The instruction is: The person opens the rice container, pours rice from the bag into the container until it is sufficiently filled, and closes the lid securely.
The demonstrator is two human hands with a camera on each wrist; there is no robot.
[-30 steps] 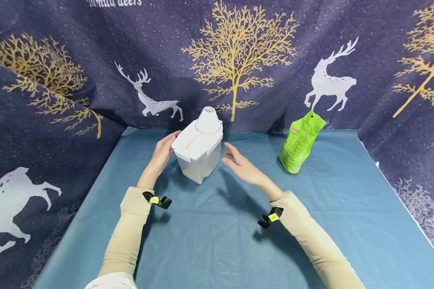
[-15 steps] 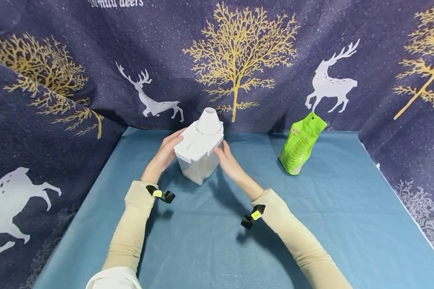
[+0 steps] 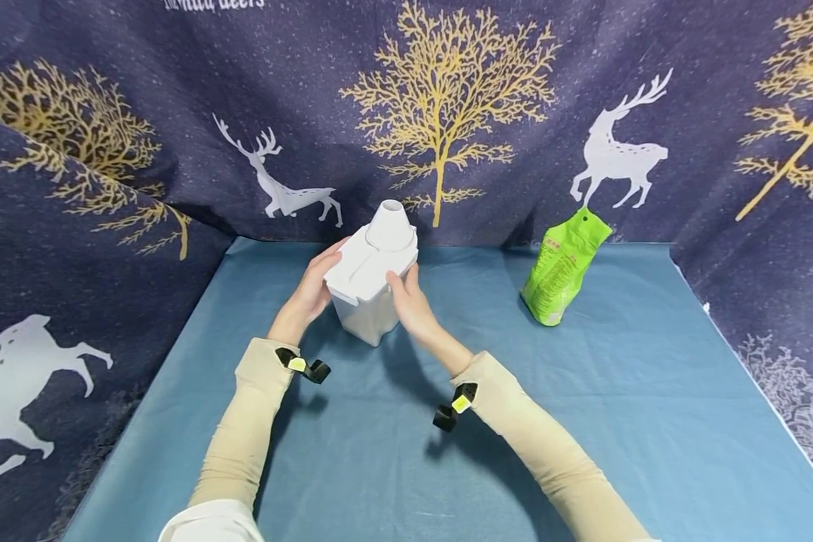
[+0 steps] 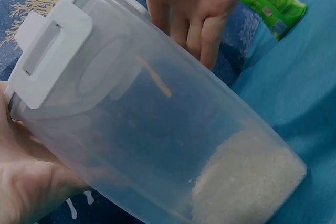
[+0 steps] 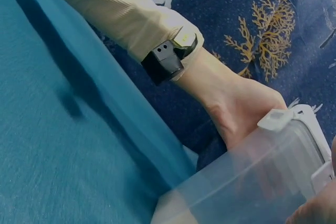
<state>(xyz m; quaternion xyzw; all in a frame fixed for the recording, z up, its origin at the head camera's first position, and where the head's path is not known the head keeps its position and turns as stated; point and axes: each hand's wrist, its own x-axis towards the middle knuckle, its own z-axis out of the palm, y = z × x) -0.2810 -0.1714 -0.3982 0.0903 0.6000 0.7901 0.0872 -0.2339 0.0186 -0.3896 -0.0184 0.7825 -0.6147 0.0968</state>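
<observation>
A white-lidded, translucent food storage container [image 3: 362, 312] stands towards the back of the table, with a white cone-shaped cap [image 3: 389, 226] on its lid. White, rice-like grains [image 4: 247, 182] lie in its bottom in the left wrist view, and a white clip [image 4: 55, 51] hangs over the rim. My left hand [image 3: 309, 290] grips the left side, thumb up at the lid's edge and fingers along the wall. On the other side, my right hand [image 3: 413, 305] holds the lid's edge near the side clip [image 5: 323, 176], thumb on top and other fingers reaching down past the wall.
A green printed bag [image 3: 561, 267] stands upright to the right of the container, near the back. Blue cloth [image 3: 379, 452] covers the table, and a dark curtain [image 3: 298, 75] with trees and deer hangs right behind it.
My right hand has come left from beside the container onto its lid edge. The left hand has shifted slightly right, its thumb now at the lid. The container has stayed in place.
</observation>
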